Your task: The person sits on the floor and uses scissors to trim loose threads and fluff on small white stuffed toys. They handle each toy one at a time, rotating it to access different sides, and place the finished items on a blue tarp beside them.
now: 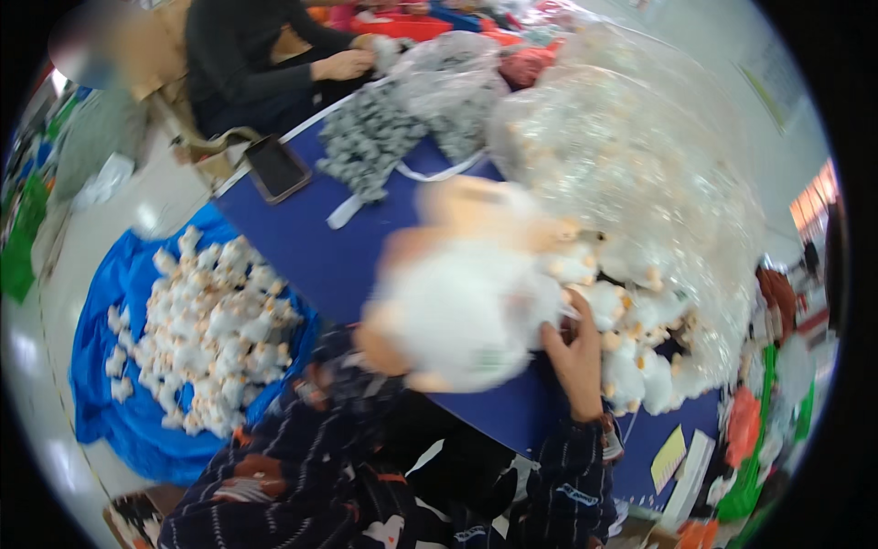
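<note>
A white plush toy point(466, 316) with peach-coloured parts is raised close in front of me, smeared by motion. My left forearm runs up behind it, and a blurred skin-coloured patch at its upper left looks like my left hand point(412, 247); the fingers themselves are hardly visible. To the toy's right, my right hand point(576, 359) has its thumb and fingers curled together at the toy's side. Something small and dark shows by those fingertips, too unclear to name. Just beyond that hand lie several more white plush toys point(626, 371) on the blue table point(338, 252).
A big clear plastic bag point(640, 156) of plush toys fills the table's right side. Grey fluffy pieces point(370, 137) and a phone point(277, 168) lie farther back. At the left, a blue sack point(110, 366) holds many white toys. Across the table sits a co-worker point(247, 69).
</note>
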